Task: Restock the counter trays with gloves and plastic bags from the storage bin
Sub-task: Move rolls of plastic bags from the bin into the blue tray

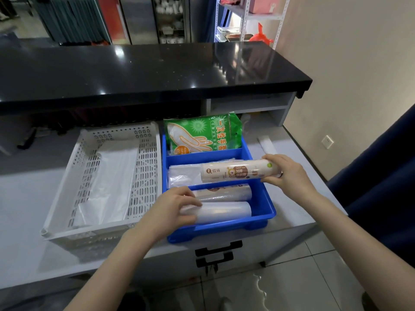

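Two containers stand side by side on the pale bench (33, 187): a white perforated basket (148, 167) on the left, with only some clear plastic sheeting lying in it, and a blue divided tray (262, 198) on the right. A green pack of gloves (202, 133) stands upright in the tray's far compartment. The middle compartment holds flat clear bags (182, 176). Over them is a printed roll (238, 172), its long axis running left to right, parallel to the dividers. I cannot tell whether it rests on a divider. The right hand (285, 173) grips its right end, fingers curled round it. In the near compartment a clear roll (224, 212) lies crosswise too, and the left hand (170, 207) curls over its left end. To my eye the printed roll only needs lowering straight down by the right hand, though its length looks a close fit between the tray's side walls.
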Motion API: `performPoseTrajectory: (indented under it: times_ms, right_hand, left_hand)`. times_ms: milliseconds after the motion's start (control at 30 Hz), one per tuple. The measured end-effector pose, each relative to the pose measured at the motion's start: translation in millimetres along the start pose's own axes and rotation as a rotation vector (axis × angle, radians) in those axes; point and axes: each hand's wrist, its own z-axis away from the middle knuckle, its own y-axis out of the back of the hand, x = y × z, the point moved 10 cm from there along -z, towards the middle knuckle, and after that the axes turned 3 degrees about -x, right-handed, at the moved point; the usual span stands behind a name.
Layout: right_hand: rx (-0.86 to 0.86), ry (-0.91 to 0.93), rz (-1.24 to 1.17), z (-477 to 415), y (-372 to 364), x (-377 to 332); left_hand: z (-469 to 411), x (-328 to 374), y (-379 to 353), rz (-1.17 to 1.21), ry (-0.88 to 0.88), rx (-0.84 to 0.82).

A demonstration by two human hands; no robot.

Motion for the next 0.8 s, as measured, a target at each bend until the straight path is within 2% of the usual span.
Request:
performPoseTrajectory:
  times_ms: [67,100,200,267,400,533,667,800]
  right_hand:
    - [-0.041,0.034,0.029,1,-5,-4]
    - [-0.063,0.054,0.047,2,-10,-7]
    - [-0.104,0.097,0.068,3,-24,-17]
    - [-0.103,0.087,0.065,2,-28,-17]
    - [-0.072,0.062,0.069,0,-22,-11]
    - [-0.032,0.054,0.093,0,-12,-7]
    - [-0.033,0.049,0.095,2,-7,-5]
    - [-0.025,0.036,0.113,4,2,1]
  left_hand:
    - [5,3,22,0.056,-0.032,0.115]
    - [4,5,23,0.039,-0.044,0.101]
    - [-1,-3,-13,-0.127,0.042,-0.171]
    - [-1,-16,-36,-0.237,0.120,-0.274]
    - [-10,-22,-44,-0.384,0.137,-0.242]
    - [-18,-21,-46,-0.430,0.081,-0.246]
    - [-14,-24,-51,-0.348,0.033,-0.280]
    - [-11,-15,-33,-0.233,-0.044,-0.129]
